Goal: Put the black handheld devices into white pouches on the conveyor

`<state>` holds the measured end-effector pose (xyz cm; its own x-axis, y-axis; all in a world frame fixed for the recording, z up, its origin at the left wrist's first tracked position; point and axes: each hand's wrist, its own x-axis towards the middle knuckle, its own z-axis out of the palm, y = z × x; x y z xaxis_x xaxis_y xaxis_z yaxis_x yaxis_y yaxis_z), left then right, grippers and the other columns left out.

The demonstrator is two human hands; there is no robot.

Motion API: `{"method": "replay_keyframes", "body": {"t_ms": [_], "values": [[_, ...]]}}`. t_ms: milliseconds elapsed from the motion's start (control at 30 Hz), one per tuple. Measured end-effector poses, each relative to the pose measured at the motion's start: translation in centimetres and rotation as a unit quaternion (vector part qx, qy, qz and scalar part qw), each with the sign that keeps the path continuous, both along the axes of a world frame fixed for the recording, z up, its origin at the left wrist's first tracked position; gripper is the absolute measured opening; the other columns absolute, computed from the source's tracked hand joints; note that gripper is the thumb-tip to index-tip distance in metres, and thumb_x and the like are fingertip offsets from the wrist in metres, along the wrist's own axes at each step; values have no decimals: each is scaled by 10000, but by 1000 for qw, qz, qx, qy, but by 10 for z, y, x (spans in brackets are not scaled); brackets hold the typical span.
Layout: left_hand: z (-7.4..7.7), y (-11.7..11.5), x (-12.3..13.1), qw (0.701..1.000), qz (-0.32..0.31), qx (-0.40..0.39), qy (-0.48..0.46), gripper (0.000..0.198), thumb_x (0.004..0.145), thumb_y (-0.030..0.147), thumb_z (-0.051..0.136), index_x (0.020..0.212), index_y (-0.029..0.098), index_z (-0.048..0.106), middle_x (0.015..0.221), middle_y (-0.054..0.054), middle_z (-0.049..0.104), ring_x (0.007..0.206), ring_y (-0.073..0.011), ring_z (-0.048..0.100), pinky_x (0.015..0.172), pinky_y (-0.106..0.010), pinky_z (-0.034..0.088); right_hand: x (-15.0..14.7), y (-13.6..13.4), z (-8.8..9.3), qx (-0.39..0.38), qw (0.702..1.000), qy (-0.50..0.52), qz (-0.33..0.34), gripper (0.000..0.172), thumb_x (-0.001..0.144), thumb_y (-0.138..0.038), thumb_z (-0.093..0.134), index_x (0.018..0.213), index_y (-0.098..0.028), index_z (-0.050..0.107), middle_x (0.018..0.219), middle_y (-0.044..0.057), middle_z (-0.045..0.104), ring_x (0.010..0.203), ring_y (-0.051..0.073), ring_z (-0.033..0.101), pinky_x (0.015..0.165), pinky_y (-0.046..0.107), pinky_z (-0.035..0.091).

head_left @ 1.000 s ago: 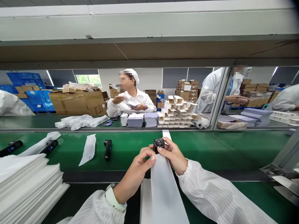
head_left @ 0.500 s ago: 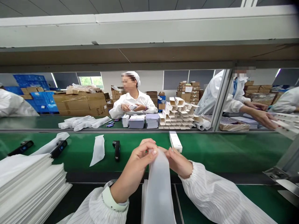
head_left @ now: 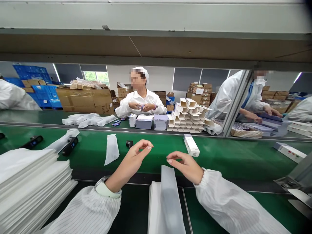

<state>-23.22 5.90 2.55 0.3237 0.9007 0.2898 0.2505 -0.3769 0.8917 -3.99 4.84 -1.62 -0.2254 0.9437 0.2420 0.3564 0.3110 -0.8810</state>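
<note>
My left hand (head_left: pixel 138 156) is raised above the near edge of the green belt, its thumb and fingers apart with nothing in them. To its right my right hand (head_left: pixel 186 165) hovers with loosely bent, empty fingers. Below and between them lies a long, flat, translucent white sleeve (head_left: pixel 172 201), on top of a stack of white sleeves (head_left: pixel 154 208). The right fingertips are just above its far end, apart from it. A black handheld device (head_left: pixel 129 143) is partly hidden behind my left hand. Beyond my right hand a white box (head_left: pixel 191 145) lies on the belt.
A tall stack of white sheets (head_left: pixel 31 191) fills the near left. On the green belt (head_left: pixel 226 159) lie a loose white sleeve (head_left: pixel 111 149), black devices (head_left: pixel 70 146) and another white box (head_left: pixel 290 151). Across it, co-workers handle items beside stacked open boxes (head_left: pixel 186 118).
Both hands have let go of the white sleeve and moved apart. The sleeve now lies flatter on the stack. Items on the belt have shifted right, and my view has tilted down slightly.
</note>
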Motion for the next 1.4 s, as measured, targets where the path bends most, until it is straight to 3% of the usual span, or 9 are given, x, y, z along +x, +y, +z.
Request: {"method": "replay_keyframes", "body": {"t_ms": [133,267,467,667,833,1000,1233,1300,1400], "values": [[-37,12,-1,995,-73,-39,49,167,783,336,411,857,203,480,832,8,478,820,-125,456,716,-218,356,15,8,-14,-65,993,-80,55,247,624,-410,606,709,-178,608,959,81,561,941,236,486,766,369,389],[-64,11,3,957,-208,-82,186,231,719,340,496,896,196,531,883,-14,512,841,-145,474,701,-227,372,14,13,-10,-103,980,91,142,242,653,-386,594,662,-157,517,895,96,605,829,211,566,714,364,429],[-62,8,2,934,-234,-65,262,295,686,380,529,930,216,552,902,-6,525,852,-155,474,695,-222,363,25,45,18,-80,992,97,10,280,677,-450,542,731,-184,472,803,55,619,797,200,580,639,343,460],[-63,9,1,931,-229,-47,280,358,608,383,610,925,229,548,893,3,520,853,-166,465,693,-221,359,21,43,12,-89,968,-103,210,224,616,-366,623,593,-154,551,960,80,586,944,218,511,764,331,414],[-67,10,1,936,-230,-63,260,286,623,308,595,878,185,552,877,-9,541,796,-163,498,639,-212,369,55,80,23,52,998,38,-23,268,628,-420,583,641,-167,496,942,77,590,804,187,560,653,307,452],[-66,9,0,938,-192,-71,280,381,564,451,614,819,175,557,835,-17,525,757,-165,491,569,-205,363,95,130,-2,86,963,-95,-237,226,757,-364,395,790,-167,499,996,101,566,850,204,541,689,338,432],[-74,12,4,951,-143,-65,268,330,547,450,625,684,157,556,661,13,484,592,-117,434,454,-187,292,63,131,-33,122,895,-280,-327,317,710,-293,522,1008,-188,488,1183,140,389,1127,330,243,872,520,148],[-74,13,6,958,-135,-59,247,278,566,414,624,628,152,555,608,23,480,554,-103,425,448,-186,284,29,127,-37,148,874,-370,-280,322,749,-329,483,1051,-220,466,1122,123,438,1060,298,327,854,467,207],[-71,11,8,967,-110,-37,228,218,595,360,617,584,148,567,567,27,504,536,-99,450,458,-187,292,-23,126,-44,126,907,-364,-171,344,760,-431,429,1056,-256,451,1010,97,492,931,262,426,764,390,313]]}}
